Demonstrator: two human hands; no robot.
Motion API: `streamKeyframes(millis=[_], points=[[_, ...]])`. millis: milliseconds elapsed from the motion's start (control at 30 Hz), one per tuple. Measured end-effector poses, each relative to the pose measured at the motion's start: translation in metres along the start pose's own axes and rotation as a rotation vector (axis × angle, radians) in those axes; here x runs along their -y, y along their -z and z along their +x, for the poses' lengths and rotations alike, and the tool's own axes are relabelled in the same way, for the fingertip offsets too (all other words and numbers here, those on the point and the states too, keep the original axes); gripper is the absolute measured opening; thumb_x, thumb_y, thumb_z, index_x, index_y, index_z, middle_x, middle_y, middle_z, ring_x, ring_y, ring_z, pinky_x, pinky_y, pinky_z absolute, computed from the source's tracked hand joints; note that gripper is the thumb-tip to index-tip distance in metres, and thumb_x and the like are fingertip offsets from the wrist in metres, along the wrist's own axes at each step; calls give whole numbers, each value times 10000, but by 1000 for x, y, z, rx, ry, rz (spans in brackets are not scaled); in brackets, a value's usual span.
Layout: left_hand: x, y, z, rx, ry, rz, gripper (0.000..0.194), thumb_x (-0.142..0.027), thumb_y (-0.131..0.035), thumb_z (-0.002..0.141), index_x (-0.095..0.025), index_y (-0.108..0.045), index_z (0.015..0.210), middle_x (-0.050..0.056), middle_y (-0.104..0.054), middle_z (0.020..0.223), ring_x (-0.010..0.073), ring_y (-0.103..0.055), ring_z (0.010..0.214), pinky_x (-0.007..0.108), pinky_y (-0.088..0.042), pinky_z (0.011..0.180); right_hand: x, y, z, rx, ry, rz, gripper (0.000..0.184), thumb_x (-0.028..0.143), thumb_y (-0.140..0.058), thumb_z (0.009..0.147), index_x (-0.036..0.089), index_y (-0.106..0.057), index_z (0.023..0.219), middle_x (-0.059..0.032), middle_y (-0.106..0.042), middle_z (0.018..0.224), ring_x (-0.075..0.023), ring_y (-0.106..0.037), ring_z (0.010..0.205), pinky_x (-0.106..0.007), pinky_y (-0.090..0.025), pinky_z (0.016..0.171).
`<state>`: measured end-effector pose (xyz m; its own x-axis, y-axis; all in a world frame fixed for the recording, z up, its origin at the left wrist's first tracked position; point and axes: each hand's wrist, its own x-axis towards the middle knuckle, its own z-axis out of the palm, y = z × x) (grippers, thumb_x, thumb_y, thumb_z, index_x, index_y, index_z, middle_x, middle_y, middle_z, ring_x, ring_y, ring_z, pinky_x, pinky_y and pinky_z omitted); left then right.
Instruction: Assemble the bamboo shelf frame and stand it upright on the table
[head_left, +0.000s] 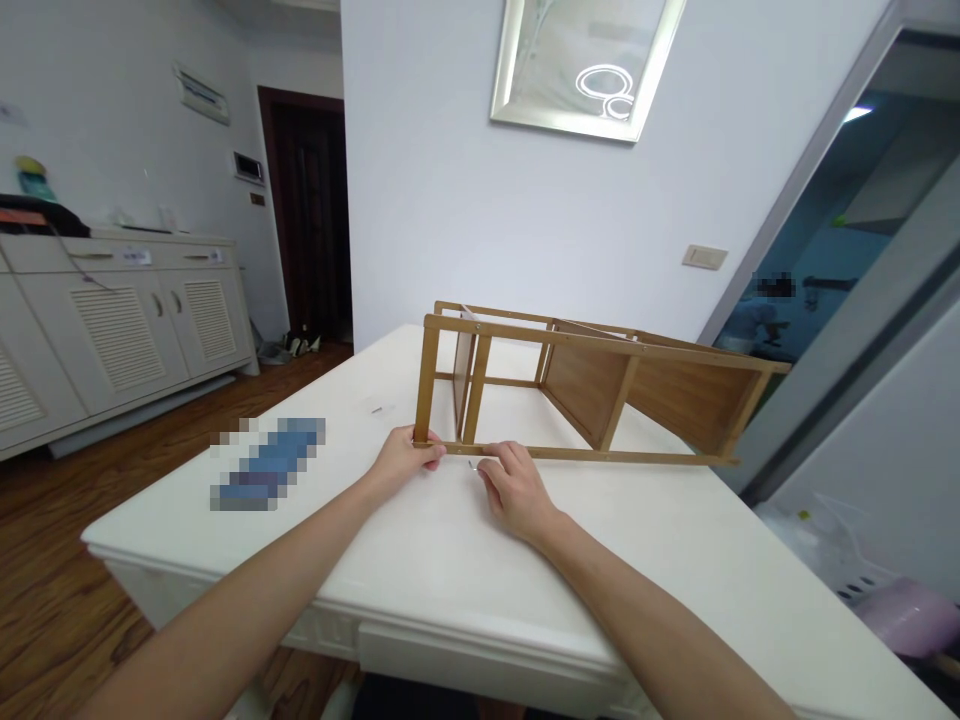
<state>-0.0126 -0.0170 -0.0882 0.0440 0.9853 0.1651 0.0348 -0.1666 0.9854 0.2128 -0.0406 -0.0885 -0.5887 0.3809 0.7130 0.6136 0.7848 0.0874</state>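
Note:
A wooden shelf rack [540, 455] lies on its side on the white table [420, 560], its panels standing upright between the rails. My left hand [405, 458] is closed around the rack's near left corner, with the thumb along the lower rail. To its right, my right hand [517, 490] is curled beside the same rail, some fingers resting against the wood. A small thin metal piece [472, 465] sticks out from its thumb and fingertips, close to the rail; its exact kind is too small to make out. Most of it is hidden by the fingers.
On the table's left lies a blurred blue object [270, 465]. A small metal part [376, 410] lies behind my left hand. A white cabinet [150, 320] stands at the left, and a framed picture [585, 70] hangs on the wall. Beyond the right doorway a person [750, 320] is partly visible.

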Motion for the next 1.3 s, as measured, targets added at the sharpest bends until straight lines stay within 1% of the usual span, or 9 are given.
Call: streamKeyframes(millis=[100, 167, 300, 467, 567, 700, 967, 1100, 1300], points=[[-2, 0, 0, -43, 30, -134, 327, -324, -807, 618, -150, -587, 786, 1, -655, 625, 147, -640, 597, 299, -520, 656, 4, -1, 2, 7, 61, -34, 169, 92, -488, 880, 165, -605, 975, -70, -594, 869, -186, -476, 817, -340, -363, 729], [-3, -1, 0, -51, 48, -222, 391, -342, -844, 588, -144, -585, 804, 12, -676, 678, 167, -676, 649, 339, -550, 738, 7, -3, 3, 5, 90, -53, 207, 87, -481, 890, 154, -607, 1039, -54, -592, 813, -176, -465, 772, -333, -344, 703], [-6, -3, -3, -9, 48, -348, 425, -347, -871, 583, -133, -581, 808, 28, -688, 739, 196, -712, 731, 398, -564, 857, 9, -4, 5, -27, 96, -62, 267, 97, -468, 915, 153, -601, 1139, -53, -608, 812, -175, -475, 772, -335, -336, 693], [-3, -8, -5, 64, 45, -438, 398, -337, -853, 637, -142, -546, 799, 22, -678, 734, 203, -721, 755, 434, -566, 901, 8, 0, 8, -88, 71, -35, 218, 99, -484, 908, 171, -612, 1069, -68, -645, 887, -185, -505, 826, -349, -357, 748], [-2, -9, -5, 86, 29, -492, 381, -326, -845, 651, -148, -529, 770, -11, -645, 702, 183, -713, 763, 444, -555, 939, 7, 0, 9, -105, 61, -31, 211, 90, -486, 897, 179, -607, 1045, -73, -651, 926, -190, -518, 856, -355, -363, 772], [-6, -10, -6, 98, 9, -510, 348, -322, -834, 667, -132, -559, 764, -2, -653, 781, 173, -700, 823, 442, -544, 970, 6, -2, 9, -93, 53, -51, 232, 72, -477, 885, 183, -610, 1039, -73, -648, 928, -189, -520, 868, -358, -359, 778], [-7, -10, -10, 164, 67, -474, 352, -342, -835, 669, -125, -570, 748, 85, -718, 835, 240, -720, 867, 484, -515, 996, 2, -5, 8, -87, 10, -99, 251, 61, -504, 864, 195, -611, 1048, -74, -647, 992, -191, -516, 876, -360, -357, 778], [-6, -12, -10, 174, 69, -490, 357, -332, -840, 662, -132, -552, 726, 77, -716, 801, 244, -721, 877, 473, -515, 998, 1, -5, 7, -67, 12, -101, 293, 58, -496, 865, 211, -620, 1082, -74, -645, 1001, -195, -513, 885, -362, -357, 781], [-7, -15, -11, 144, 81, -506, 379, -323, -854, 643, -136, -536, 728, 60, -704, 752, 254, -727, 855, 488, -518, 993, 1, -6, 8, -83, 16, -110, 324, 27, -480, 849, 209, -622, 1076, -71, -645, 983, -187, -501, 859, -356, -347, 770]])
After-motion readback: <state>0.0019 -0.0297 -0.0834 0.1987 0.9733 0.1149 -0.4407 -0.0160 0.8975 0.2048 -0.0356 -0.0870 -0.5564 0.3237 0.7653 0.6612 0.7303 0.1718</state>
